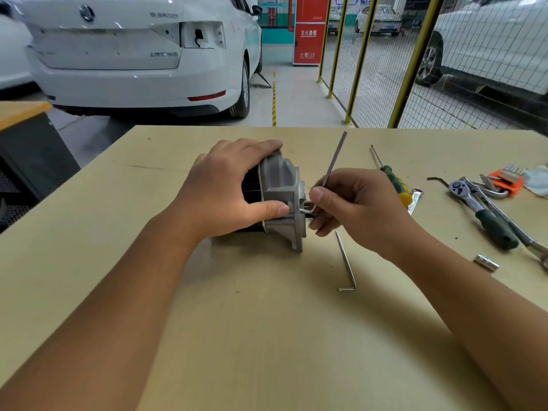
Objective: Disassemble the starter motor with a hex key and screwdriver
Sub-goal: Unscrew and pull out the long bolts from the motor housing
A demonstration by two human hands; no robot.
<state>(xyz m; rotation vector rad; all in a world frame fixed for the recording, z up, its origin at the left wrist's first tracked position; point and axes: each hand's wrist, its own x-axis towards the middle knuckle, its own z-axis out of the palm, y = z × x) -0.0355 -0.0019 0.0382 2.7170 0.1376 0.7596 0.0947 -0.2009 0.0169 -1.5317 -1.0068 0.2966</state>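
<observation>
A white car (127, 54) stands beyond the far edge of the tabletop (267, 336), with a yellow-framed wire fence (385, 69) running off to the right and a red cabinet (310, 29) behind it. On the pale wooden tabletop, near its middle, the starter motor (280, 200) lies on its side, its grey cast housing and flange turned to the right and its dark body pointing left. The left hand (225, 191) grips the motor from the left, fingers curled over the top of the housing and the thumb pressed against the near side of the flange. The right hand (353, 209) sits just right of the flange and pinches a hex key (333, 164) between thumb and fingers; the key's long arm slants up and away, while its short bent end reaches into the flange face. Right of the hands lies a ratchet wrench (486, 215) with a dark green grip, crossed by other spanners, and behind it an orange holder of hex keys (504, 180). A screwdriver (391, 178) with a green and yellow handle lies just behind the right hand. A second hex key (345, 262) rests on the tabletop near the right wrist, and a small silver socket (486, 262) lies apart at the right.
</observation>
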